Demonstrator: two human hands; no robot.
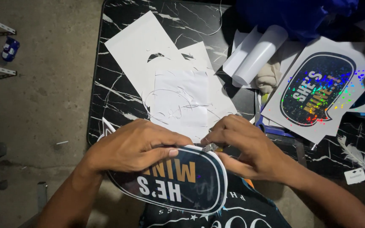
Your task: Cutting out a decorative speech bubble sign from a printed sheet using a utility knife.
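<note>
I see my left hand (134,145) clamped on the dark speech-bubble sticker (178,181), near the marble-patterned table (115,97) edge; my right hand (243,145) pinches a small blade (211,147) at its rim.

view: head cam, single, no second view to overlap
facing: steeply down, over table (119,97) edge and floor (43,84)
range: close; left hand (134,145), right hand (243,145) low centre
frame: forearms enter from bottom, table fills the upper right
</note>
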